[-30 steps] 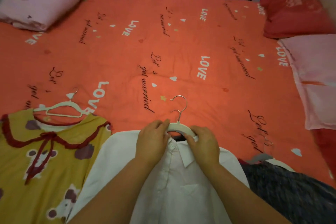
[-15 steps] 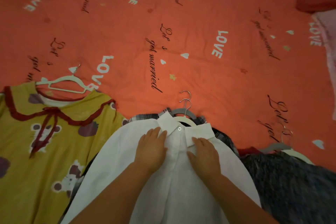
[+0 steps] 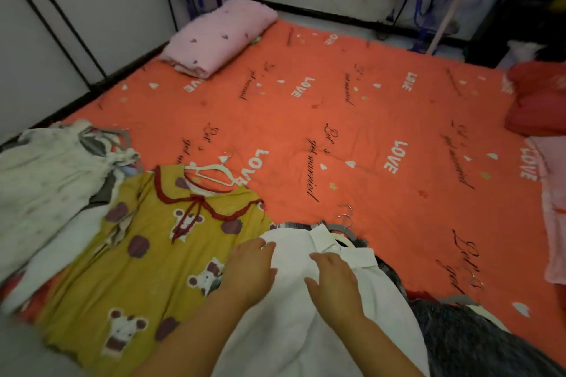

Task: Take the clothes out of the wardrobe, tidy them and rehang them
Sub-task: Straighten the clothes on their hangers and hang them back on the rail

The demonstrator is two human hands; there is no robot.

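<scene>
Left hand [image 3: 249, 269] and right hand [image 3: 335, 281] lay flat and open on the white shirt [image 3: 294, 330] spread on the bed [image 3: 367, 131], where a hard sideways sweep could drag its collar off the hanger [image 3: 344, 239]

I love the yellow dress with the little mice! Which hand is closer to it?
The left hand. It rests flat at the edge of the white shirt, right beside the yellow dress. The right hand lies farther off, on the middle of the shirt.
</scene>
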